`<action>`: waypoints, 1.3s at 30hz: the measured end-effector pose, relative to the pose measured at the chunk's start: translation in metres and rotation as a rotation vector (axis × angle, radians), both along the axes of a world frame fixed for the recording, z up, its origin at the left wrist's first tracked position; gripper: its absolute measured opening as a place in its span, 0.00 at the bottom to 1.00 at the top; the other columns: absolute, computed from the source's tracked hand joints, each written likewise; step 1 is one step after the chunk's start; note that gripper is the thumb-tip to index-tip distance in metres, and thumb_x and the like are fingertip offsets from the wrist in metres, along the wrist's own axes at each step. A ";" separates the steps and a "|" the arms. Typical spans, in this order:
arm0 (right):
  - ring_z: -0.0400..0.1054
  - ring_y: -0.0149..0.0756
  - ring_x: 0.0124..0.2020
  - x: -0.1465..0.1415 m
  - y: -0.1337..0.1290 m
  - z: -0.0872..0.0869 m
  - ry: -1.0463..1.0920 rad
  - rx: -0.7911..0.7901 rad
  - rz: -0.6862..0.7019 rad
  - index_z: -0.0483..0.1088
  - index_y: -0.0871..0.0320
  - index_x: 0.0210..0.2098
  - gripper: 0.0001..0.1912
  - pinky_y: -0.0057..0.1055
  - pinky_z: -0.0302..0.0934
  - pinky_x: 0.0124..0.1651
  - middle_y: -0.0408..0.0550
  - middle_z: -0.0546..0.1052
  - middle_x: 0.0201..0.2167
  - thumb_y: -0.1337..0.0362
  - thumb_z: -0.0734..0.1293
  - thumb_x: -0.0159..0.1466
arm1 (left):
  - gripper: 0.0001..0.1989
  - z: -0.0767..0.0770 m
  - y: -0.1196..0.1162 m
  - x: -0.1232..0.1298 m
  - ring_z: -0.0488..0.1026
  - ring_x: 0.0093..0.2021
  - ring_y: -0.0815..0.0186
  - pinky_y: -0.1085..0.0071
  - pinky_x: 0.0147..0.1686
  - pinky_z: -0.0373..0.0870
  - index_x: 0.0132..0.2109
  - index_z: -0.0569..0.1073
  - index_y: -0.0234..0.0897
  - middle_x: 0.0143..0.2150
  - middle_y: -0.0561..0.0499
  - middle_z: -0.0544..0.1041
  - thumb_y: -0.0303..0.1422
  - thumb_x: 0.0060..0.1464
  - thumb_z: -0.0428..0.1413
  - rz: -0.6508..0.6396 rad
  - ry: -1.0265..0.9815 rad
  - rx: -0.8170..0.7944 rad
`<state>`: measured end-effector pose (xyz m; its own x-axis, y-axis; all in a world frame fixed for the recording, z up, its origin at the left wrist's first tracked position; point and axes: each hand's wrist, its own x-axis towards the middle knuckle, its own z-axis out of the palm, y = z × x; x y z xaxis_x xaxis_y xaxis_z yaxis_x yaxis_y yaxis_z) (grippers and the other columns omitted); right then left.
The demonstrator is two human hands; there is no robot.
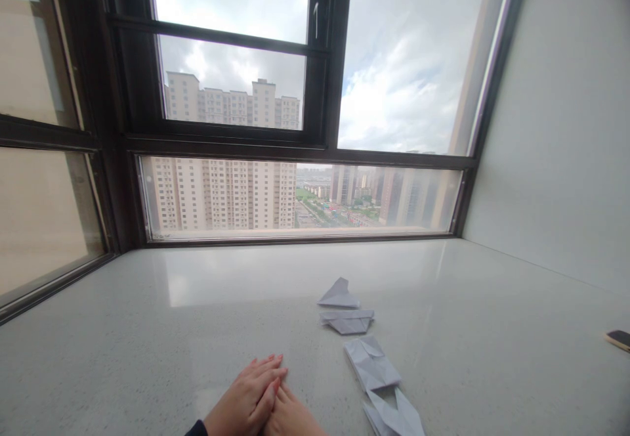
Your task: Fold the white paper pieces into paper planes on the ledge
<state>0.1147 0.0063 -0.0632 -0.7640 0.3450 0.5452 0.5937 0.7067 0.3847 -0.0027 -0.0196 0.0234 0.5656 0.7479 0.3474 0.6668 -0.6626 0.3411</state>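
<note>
My left hand lies over my right hand on the pale speckled sill, its fingers stretched out flat. Most of my right hand's fingers are hidden underneath. To the right of my hands runs a row of white folded papers, none of them touched. Farthest away is a pointed folded paper. Just nearer is a boat-shaped folded paper. Then comes a squarish folded paper with a raised flap. Nearest me, an angular folded paper with slanting points is cut off by the bottom edge.
The white sill reaches back to a dark-framed window. Tall buildings show outside. A plain wall bounds the right. At the far right edge lies a dark object with a light rim, partly out of view.
</note>
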 end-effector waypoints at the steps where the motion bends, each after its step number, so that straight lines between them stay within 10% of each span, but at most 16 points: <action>1: 0.67 0.40 0.41 0.000 0.000 0.000 0.008 0.012 0.009 0.58 0.71 0.51 0.20 0.36 0.58 0.48 0.60 0.69 0.46 0.69 0.56 0.60 | 0.17 0.000 0.000 0.000 0.65 0.51 0.65 0.63 0.50 0.59 0.46 0.70 0.42 0.50 0.51 0.70 0.34 0.54 0.41 0.002 0.014 -0.003; 39: 0.67 0.41 0.41 0.000 -0.001 0.001 0.014 0.044 -0.008 0.57 0.71 0.51 0.21 0.34 0.59 0.47 0.60 0.69 0.45 0.68 0.57 0.60 | 0.16 -0.001 0.002 -0.001 0.66 0.49 0.65 0.65 0.49 0.61 0.45 0.70 0.42 0.49 0.49 0.71 0.33 0.54 0.43 -0.017 0.005 0.045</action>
